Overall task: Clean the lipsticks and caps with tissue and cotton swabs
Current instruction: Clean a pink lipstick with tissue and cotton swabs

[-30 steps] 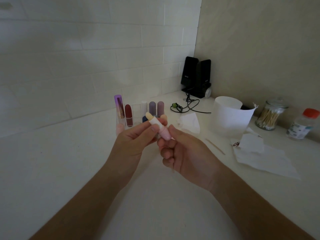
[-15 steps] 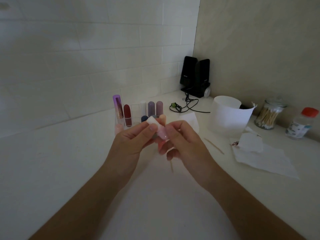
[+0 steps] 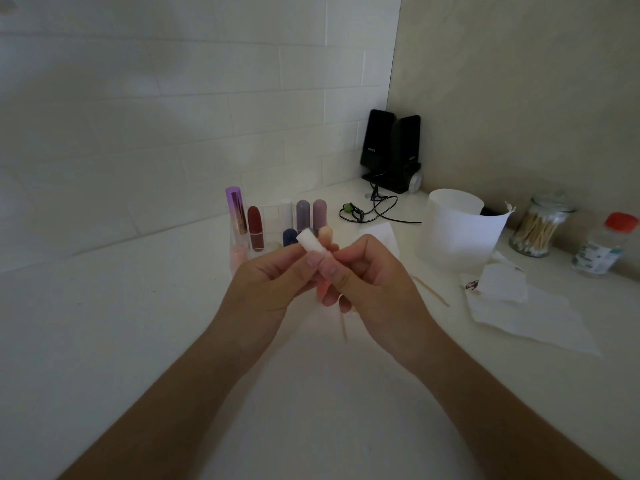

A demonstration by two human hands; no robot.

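Above the white counter (image 3: 138, 341), both hands hold one lipstick (image 3: 313, 245) between them. Its white cap points up and left; its pink base (image 3: 323, 289) shows below the fingers. My left hand (image 3: 273, 282) pinches the capped end with thumb and fingers. My right hand (image 3: 374, 282) grips the pink base, and a thin cotton swab stick (image 3: 343, 323) hangs down beneath it. Behind the hands stand several other lipsticks, among them a tall purple one (image 3: 235, 213), a red one (image 3: 255, 226) and two grey-purple ones (image 3: 303, 214).
To the right lie a spread tissue (image 3: 533, 320), a folded stained tissue (image 3: 502, 282) and a loose swab (image 3: 431, 292). A white cup (image 3: 453, 230), a jar of cotton swabs (image 3: 535, 230) and a red-capped bottle (image 3: 606, 247) line the right wall. Black speakers (image 3: 391, 150) with a cable fill the corner.
One second ago the pale lipstick tip stood bare. A white cap now covers it, and my right hand has come up closer to the left.
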